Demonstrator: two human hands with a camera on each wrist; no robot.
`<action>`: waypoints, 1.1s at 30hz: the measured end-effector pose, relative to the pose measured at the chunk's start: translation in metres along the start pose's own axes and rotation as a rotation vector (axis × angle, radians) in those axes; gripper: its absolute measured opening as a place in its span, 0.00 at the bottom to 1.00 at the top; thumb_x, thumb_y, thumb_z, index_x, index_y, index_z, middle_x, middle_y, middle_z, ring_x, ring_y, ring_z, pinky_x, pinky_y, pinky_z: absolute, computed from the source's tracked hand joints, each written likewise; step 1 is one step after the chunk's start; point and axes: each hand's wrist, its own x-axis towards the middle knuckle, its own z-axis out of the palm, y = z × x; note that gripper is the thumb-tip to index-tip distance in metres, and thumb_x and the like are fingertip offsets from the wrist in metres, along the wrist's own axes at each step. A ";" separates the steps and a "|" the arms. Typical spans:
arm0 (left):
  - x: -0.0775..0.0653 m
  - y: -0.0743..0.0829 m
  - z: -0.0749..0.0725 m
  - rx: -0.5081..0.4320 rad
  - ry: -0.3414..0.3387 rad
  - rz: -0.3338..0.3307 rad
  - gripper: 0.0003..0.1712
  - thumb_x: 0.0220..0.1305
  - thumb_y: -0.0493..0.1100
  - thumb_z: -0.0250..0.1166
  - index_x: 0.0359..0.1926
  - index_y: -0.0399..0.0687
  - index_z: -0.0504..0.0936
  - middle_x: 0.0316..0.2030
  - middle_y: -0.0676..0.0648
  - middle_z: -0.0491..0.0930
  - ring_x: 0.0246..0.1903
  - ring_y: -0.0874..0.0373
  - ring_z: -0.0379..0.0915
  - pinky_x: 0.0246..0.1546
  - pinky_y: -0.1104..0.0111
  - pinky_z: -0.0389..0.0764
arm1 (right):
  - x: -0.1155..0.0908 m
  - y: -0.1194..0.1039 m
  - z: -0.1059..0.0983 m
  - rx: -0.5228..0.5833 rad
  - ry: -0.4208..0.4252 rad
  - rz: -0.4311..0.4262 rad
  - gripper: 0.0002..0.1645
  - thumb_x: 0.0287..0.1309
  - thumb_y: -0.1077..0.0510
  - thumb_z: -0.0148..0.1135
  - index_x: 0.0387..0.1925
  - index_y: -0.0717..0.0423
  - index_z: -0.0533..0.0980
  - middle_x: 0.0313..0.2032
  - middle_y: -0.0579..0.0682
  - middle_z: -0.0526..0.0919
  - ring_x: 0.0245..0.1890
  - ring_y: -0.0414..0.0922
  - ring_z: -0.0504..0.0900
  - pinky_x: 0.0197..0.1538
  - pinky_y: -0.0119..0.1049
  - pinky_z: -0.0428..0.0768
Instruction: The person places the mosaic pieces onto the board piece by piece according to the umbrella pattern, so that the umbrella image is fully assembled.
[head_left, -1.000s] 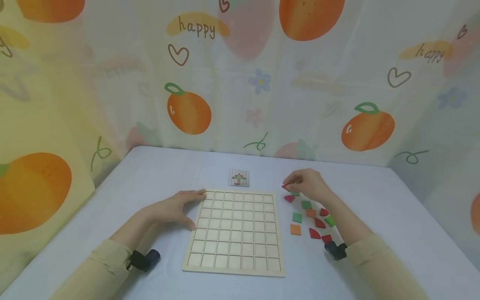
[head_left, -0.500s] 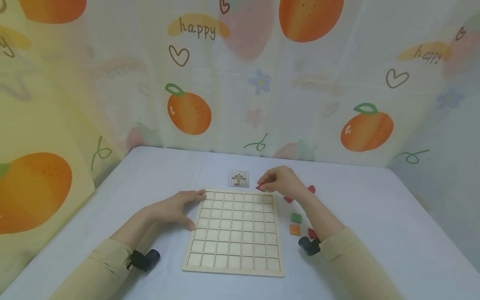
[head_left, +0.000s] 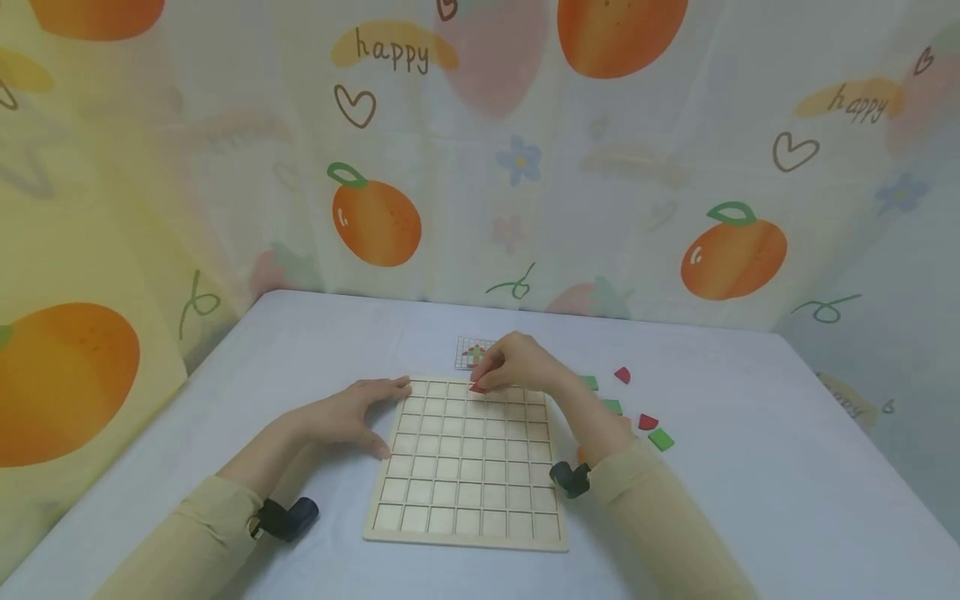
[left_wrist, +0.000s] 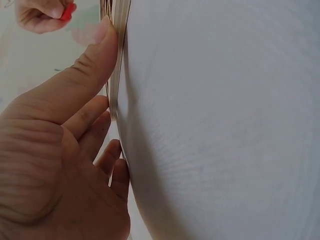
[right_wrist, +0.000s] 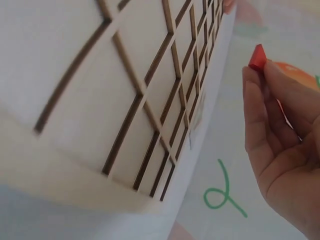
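Note:
My right hand pinches a small red tile between thumb and fingertips, over the far row of the wooden grid board. In the right wrist view the red tile sticks out past the fingertips, above the board's level. My left hand rests at the board's left edge with fingers spread, thumb and fingertips touching the frame. The left wrist view shows that thumb lying along the board's side. The board's cells hold no tiles.
A small pattern card lies behind the board, partly covered by my right hand. To the right are loose tiles: a red quarter-round, another red piece, a green square and several half hidden under my right forearm.
My right hand has carried the red tile leftward from the loose pieces, past the board's right corner, to above its far row. My left hand has stayed at the left edge.

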 end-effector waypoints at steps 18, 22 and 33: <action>0.000 0.000 -0.001 -0.015 -0.006 -0.006 0.59 0.43 0.53 0.79 0.72 0.36 0.61 0.77 0.37 0.52 0.76 0.33 0.45 0.74 0.37 0.49 | 0.013 -0.001 0.019 -0.268 -0.074 0.048 0.04 0.51 0.64 0.71 0.28 0.51 0.87 0.28 0.44 0.89 0.28 0.36 0.76 0.34 0.25 0.75; -0.001 0.002 0.000 -0.023 -0.009 -0.011 0.58 0.44 0.52 0.79 0.73 0.36 0.61 0.77 0.38 0.52 0.76 0.33 0.44 0.74 0.37 0.48 | 0.012 -0.001 0.019 -0.270 -0.076 0.050 0.05 0.52 0.64 0.70 0.28 0.52 0.88 0.28 0.44 0.89 0.27 0.37 0.77 0.33 0.25 0.76; -0.001 0.004 0.000 -0.011 -0.007 -0.017 0.58 0.44 0.52 0.79 0.72 0.36 0.61 0.77 0.38 0.53 0.76 0.33 0.45 0.74 0.37 0.49 | 0.011 -0.001 0.020 -0.301 -0.080 0.056 0.05 0.53 0.65 0.70 0.28 0.52 0.87 0.29 0.45 0.89 0.28 0.37 0.79 0.37 0.27 0.77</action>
